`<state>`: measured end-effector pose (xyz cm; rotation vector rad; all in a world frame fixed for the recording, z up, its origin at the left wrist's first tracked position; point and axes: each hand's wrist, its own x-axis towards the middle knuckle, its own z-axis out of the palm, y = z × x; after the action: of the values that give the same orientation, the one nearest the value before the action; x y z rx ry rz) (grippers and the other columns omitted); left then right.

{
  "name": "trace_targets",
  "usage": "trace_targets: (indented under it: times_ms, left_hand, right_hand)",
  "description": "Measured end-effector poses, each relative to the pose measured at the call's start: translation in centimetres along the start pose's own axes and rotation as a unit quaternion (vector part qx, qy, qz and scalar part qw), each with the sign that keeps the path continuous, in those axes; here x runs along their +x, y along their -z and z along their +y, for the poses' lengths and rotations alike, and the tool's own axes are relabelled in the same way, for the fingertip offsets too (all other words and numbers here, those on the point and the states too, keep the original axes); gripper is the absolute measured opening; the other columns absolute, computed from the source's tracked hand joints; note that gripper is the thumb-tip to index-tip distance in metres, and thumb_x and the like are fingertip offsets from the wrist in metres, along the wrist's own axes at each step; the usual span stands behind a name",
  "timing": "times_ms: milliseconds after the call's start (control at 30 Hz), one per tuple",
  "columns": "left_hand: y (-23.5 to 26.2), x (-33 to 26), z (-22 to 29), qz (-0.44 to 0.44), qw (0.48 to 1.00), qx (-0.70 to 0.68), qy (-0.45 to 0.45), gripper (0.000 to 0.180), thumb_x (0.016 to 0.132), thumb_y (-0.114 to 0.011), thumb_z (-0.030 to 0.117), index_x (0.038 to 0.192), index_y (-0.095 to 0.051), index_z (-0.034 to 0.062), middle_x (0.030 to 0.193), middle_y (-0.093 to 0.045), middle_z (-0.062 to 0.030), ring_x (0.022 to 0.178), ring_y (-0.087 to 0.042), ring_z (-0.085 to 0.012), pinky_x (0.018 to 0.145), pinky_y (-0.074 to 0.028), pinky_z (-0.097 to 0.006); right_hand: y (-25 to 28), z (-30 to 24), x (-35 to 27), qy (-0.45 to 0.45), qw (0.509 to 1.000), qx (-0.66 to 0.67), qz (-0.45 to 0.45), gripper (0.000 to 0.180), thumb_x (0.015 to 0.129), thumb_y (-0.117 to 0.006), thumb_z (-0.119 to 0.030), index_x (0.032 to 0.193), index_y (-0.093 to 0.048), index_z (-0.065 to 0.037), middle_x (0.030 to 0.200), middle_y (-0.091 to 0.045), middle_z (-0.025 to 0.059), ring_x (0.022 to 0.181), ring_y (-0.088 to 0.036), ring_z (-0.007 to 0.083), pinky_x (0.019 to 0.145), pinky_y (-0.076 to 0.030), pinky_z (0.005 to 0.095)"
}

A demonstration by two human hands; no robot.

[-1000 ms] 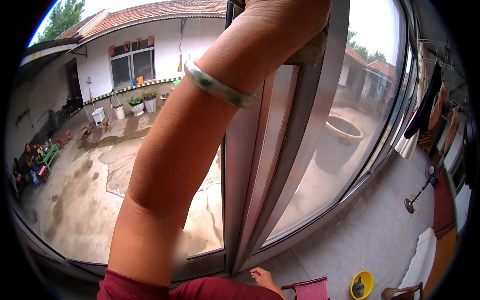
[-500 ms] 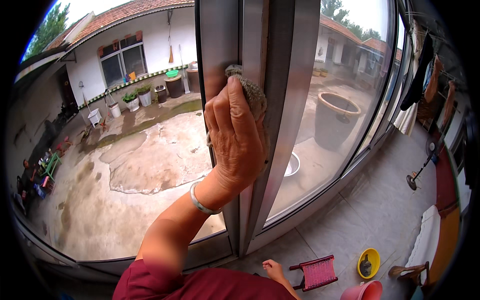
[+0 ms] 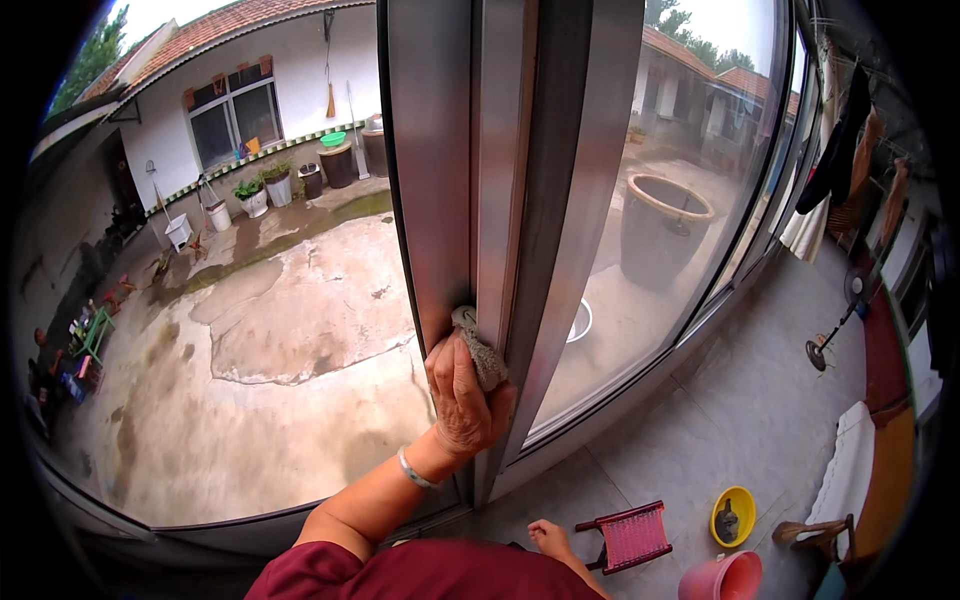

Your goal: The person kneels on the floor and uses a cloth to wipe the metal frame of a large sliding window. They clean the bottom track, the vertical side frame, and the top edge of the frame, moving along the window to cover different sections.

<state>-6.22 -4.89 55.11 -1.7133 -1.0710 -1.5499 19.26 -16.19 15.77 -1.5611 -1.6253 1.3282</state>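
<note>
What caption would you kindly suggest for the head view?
Left hand holding a grey cloth against a metal frame.

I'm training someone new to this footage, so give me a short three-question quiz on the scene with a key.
1. Which hand grips the crumpled grey textured cloth?

2. True or false: the round yellow basin stands to the right of the pink-seated, dark-red-framed stool.

3. What is the cloth held against?
a) the pink bucket
b) the upright silver-grey metal frame
c) the stool

Key:
1. The left hand
2. True
3. b
</note>
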Motion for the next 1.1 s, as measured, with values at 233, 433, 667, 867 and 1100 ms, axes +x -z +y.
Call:
trace_targets:
  times_ms: [233, 433, 667, 867, 1100]
  left_hand:
    - [2.2, -2.0, -0.8, -0.113, 0.991, -0.045, 0.051, 0.074, 0.081, -0.069, 0.003, 0.145, -0.032, -0.0085, 0.134, -0.045, -0.0273, 0.119, -0.047, -0.0430, 0.103, -0.036, -0.050]
    - [-0.3, -1.4, -0.2, -0.015, 0.999, 0.029, 0.040, 0.060, 0.083, -0.063, 0.000, 0.137, -0.040, -0.0090, 0.123, -0.051, -0.0247, 0.107, -0.050, -0.0383, 0.097, -0.040, -0.048]
    - [-0.1, 10.9, 0.7, 0.028, 0.998, 0.048, 0.017, 0.050, 0.088, -0.064, 0.003, 0.132, -0.044, -0.0072, 0.114, -0.053, -0.0227, 0.103, -0.052, -0.0370, 0.093, -0.041, -0.045]
    - [0.1, 24.1, 0.5, 0.103, 0.988, 0.117, -0.016, 0.036, 0.093, -0.066, 0.020, 0.119, -0.053, -0.0017, 0.104, -0.059, -0.0189, 0.097, -0.059, -0.0365, 0.090, -0.045, -0.042]
    - [1.9, 28.0, -0.5, 0.127, 0.962, 0.243, -0.016, 0.047, 0.098, -0.058, 0.041, 0.124, -0.056, 0.0023, 0.110, -0.064, -0.0182, 0.106, -0.064, -0.0311, 0.089, -0.049, -0.044]
  right_hand:
    - [0.5, 0.4, -1.1, -0.045, 0.999, -0.020, -0.005, 0.020, 0.093, -0.053, -0.003, 0.101, -0.070, -0.004, 0.084, -0.073, 0.0081, 0.076, -0.070, 0.0145, 0.073, -0.056, 0.0289]
    - [0.1, 1.5, -1.4, -0.042, 0.999, -0.014, 0.010, 0.018, 0.089, -0.055, -0.004, 0.097, -0.071, -0.006, 0.083, -0.074, 0.0089, 0.077, -0.071, 0.0195, 0.073, -0.056, 0.0332]
    - [0.9, 5.2, -0.8, -0.014, 0.999, -0.035, 0.018, 0.017, 0.086, -0.057, -0.004, 0.094, -0.072, -0.008, 0.082, -0.074, 0.0089, 0.077, -0.071, 0.0227, 0.072, -0.056, 0.0348]
    - [0.7, 3.6, 2.2, -0.019, 0.998, 0.036, 0.054, 0.017, 0.086, -0.057, -0.003, 0.094, -0.071, -0.008, 0.082, -0.073, 0.0100, 0.076, -0.071, 0.0234, 0.071, -0.056, 0.0353]
    - [-1.4, 2.5, 4.2, 0.017, 1.000, 0.002, -0.022, 0.022, 0.092, -0.050, -0.001, 0.097, -0.070, -0.003, 0.079, -0.071, 0.0069, 0.070, -0.066, 0.0126, 0.068, -0.055, 0.0287]
